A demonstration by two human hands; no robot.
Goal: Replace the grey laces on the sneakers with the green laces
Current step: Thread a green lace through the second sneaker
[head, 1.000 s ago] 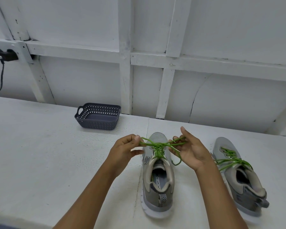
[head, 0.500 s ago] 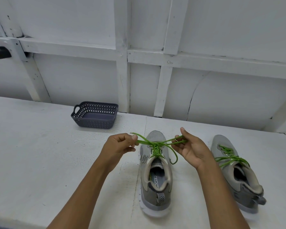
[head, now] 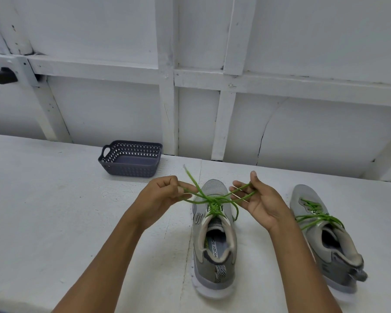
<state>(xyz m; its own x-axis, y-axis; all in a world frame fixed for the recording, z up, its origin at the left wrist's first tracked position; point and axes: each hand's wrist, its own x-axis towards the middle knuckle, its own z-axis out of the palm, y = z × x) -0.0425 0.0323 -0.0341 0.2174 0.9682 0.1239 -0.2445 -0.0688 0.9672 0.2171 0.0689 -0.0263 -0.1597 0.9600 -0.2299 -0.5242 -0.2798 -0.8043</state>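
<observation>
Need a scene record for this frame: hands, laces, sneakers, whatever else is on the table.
left hand: pinches one end of the green lace
right hand: holds its other strand between thumb and fingers
green lace: crossed above the centre sneaker, knot not pulled tight
side sneaker: threaded with a second green lace
basket: dark, on the table by the wall

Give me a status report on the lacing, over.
Left hand and right hand both pinch the green lace over the near sneaker. Other sneaker laced green. Nothing in the way.

Green laces (head: pixel 215 199), grey sneakers (head: pixel 212 256), dark blue-grey lattice-patterned basket (head: pixel 131 169), white table (head: pixel 54 211)
</observation>
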